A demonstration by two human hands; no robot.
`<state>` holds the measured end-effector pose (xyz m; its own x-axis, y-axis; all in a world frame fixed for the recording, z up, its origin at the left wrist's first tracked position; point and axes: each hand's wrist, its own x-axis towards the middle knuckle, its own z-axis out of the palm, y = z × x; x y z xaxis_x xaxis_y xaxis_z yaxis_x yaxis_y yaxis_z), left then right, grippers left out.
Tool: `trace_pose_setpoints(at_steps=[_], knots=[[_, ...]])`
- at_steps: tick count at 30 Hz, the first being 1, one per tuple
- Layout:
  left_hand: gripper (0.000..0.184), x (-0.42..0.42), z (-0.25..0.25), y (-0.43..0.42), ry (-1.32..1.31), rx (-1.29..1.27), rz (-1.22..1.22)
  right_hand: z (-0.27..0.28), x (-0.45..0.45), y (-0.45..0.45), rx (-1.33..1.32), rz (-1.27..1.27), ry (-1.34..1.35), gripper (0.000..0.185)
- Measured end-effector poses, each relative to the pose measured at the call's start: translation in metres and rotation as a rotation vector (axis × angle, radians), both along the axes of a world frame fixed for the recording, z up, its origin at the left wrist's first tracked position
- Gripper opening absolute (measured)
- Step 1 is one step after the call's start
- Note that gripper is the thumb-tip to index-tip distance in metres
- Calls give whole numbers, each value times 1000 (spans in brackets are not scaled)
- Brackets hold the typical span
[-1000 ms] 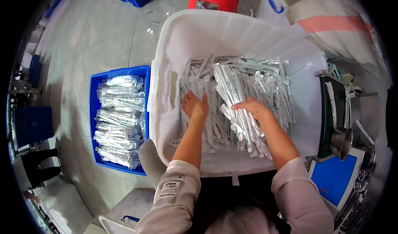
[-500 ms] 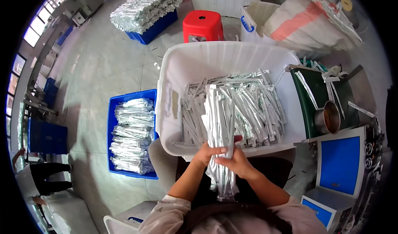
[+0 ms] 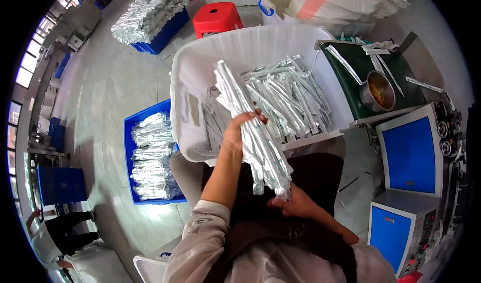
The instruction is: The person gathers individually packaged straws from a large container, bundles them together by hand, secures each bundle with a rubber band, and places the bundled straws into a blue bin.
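A bundle of long silver foil-wrapped sticks (image 3: 255,140) slants across my lap and the near rim of the white tub (image 3: 188,57). My left hand (image 3: 240,130) is closed around the middle of it, thumb on top. At the bundle's lower end is my right hand (image 3: 295,202), its palm against the ends and its fingers partly hidden, not wrapped round the bundle. Some sticks reach unevenly past the others at both ends. More loose foil sticks (image 3: 285,102) lie in the tub beyond.
Left of the tub, a blue crate (image 3: 128,157) holds stacked foil bundles. Behind stand another heaped blue crate (image 3: 163,32) and a red stool (image 3: 215,18). To the right, a metal bowl (image 3: 378,92) rests on a green surface (image 3: 345,82), near a blue-panelled machine (image 3: 408,155). A person (image 3: 55,230) stands far left.
My right hand has moved from the bundle's middle down to its lower end. The bundle has tilted, its top leaning left, while my left hand keeps hold. The view has shifted.
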<state>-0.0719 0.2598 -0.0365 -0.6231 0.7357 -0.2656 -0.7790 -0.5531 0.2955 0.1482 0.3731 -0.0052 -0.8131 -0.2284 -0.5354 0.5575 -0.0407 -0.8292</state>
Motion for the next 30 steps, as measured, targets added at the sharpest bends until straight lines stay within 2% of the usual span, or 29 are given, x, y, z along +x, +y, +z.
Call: trace_pose_setpoints(at_steps=[1, 2, 3, 4, 6, 7, 9, 10, 11, 13, 14, 16, 18, 19, 21, 22, 23, 24, 25, 26, 28, 29, 30], knots=[[32, -3, 1, -4, 21, -57, 62, 3, 3, 2, -2, 3, -1, 60], [32, -8, 4, -9, 49, -115, 126, 5, 6, 5, 119, 9, 34, 48], [32, -15, 7, -14, 75, -84, 225, 7, 9, 9, 237, 13, 73, 37], [31, -22, 10, -21, 103, -52, 322, 11, 18, 14, 232, 14, 82, 37], [31, -43, 14, -41, 99, 12, 389, 23, 34, 25, 319, 61, 338, 23], [32, -51, 17, -51, 88, 19, 387, 34, 34, 29, 318, 73, 342, 23], [35, -56, 22, -65, 75, 7, 356, 51, 29, 33, 541, -225, 559, 19], [41, -51, 24, -65, 77, 24, 292, 43, 14, 35, 594, -341, 801, 20], [45, -43, 18, -63, 78, 68, 195, 43, -1, 36, 536, -395, 781, 37], [53, -15, 14, -47, 105, 95, -34, 28, -54, 30, 363, -501, 939, 59], [55, 4, 15, -36, 137, 74, -155, 31, -81, 38, 362, -430, 897, 74], [66, 33, 8, -15, 258, 107, -377, 43, -148, 51, 578, -438, 1018, 74], [74, 59, 10, 0, 120, 174, -484, 51, -199, 62, 689, -239, 1106, 68], [74, 62, 13, -1, 125, 179, -491, 51, -204, 60, 697, -243, 1109, 68], [73, 64, 15, 0, 170, 304, -432, 53, -214, 54, -12, 99, 601, 46], [74, 65, 14, -2, 130, 380, -394, 46, -213, 45, 81, 239, 698, 34], [74, 67, 12, -8, 71, 334, -348, 35, -202, 32, 170, 384, 788, 25], [74, 70, 8, -16, 6, 283, -302, 30, -188, 20, 367, 458, 790, 20], [69, 71, 3, -20, 24, 237, -287, 26, -183, 14, 407, 469, 671, 21], [69, 67, -2, -21, 19, 236, -283, 24, -188, 13, 402, 474, 667, 21], [58, 64, -3, -28, 127, 34, -333, 32, -190, 6, 471, 479, 583, 21], [51, 59, -3, -29, 153, -7, -308, 41, -195, 4, 659, 576, 548, 25], [47, 53, -3, -30, 151, -1, -299, 24, -191, 2, 442, 268, 813, 32]])
